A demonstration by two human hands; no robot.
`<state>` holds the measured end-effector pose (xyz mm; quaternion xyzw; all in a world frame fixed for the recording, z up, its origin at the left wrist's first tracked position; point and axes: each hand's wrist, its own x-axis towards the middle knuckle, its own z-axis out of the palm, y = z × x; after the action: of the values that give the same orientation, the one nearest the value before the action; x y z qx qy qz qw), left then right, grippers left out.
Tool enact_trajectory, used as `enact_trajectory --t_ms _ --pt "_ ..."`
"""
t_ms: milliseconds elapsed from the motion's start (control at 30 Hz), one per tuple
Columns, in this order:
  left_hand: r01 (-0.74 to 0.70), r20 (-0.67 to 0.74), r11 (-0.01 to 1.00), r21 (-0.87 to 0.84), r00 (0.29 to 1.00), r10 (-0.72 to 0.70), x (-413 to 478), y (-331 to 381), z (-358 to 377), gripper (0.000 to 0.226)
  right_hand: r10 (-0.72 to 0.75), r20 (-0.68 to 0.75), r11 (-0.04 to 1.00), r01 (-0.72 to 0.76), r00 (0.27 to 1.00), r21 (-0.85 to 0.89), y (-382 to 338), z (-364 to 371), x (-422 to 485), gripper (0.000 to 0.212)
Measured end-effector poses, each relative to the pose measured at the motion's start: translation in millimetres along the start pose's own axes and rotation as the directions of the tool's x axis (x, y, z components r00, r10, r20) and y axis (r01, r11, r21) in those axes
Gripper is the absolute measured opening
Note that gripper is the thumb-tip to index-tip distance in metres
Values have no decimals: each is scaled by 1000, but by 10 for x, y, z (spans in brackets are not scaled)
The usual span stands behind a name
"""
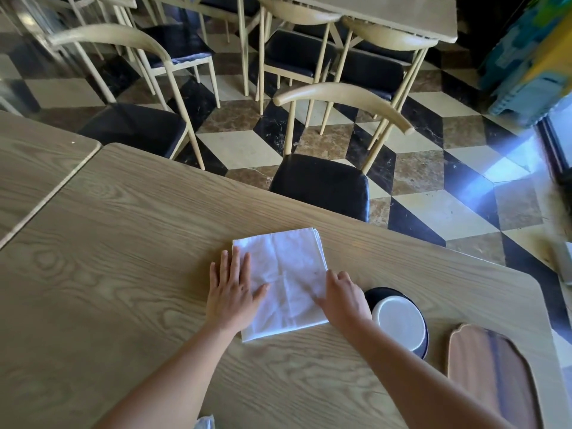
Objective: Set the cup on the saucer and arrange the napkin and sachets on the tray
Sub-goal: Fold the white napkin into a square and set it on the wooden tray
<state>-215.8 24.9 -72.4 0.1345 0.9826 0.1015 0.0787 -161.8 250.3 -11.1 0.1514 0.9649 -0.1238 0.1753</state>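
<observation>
A folded white napkin (286, 275) lies flat in the middle of the wooden table (123, 274). My left hand (232, 287) rests palm down on its left edge, fingers spread. My right hand (342, 297) presses on the napkin's right edge with bent fingers. Just right of that hand sits a dark round saucer (383, 294) with a white dish or cup (399, 322) on it, partly hidden by my wrist. A wooden tray (492, 379) lies at the table's right end. No sachets can be made out.
A chair with a black seat (322, 184) stands at the table's far edge. A second table (34, 162) adjoins at the left. More chairs and a table stand beyond on the checkered floor. Something white (205, 423) peeks in at the bottom edge.
</observation>
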Motion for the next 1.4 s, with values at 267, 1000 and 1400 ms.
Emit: enact_trajectory --t_ms 267,1000,1400 --pt "103 -54 967 -233 991 -119 -730 229 -138 64 77 63 996 -80 995 49 -83 28 -128 34" --pt "462 209 561 -687 865 -456 -1273 3 -440 26 153 174 658 -232 973 716 52 158 -874 58" --pt "500 403 188 -846 829 -388 -1566 -221 -651 41 142 316 267 -344 938 900 232 190 -1225 39"
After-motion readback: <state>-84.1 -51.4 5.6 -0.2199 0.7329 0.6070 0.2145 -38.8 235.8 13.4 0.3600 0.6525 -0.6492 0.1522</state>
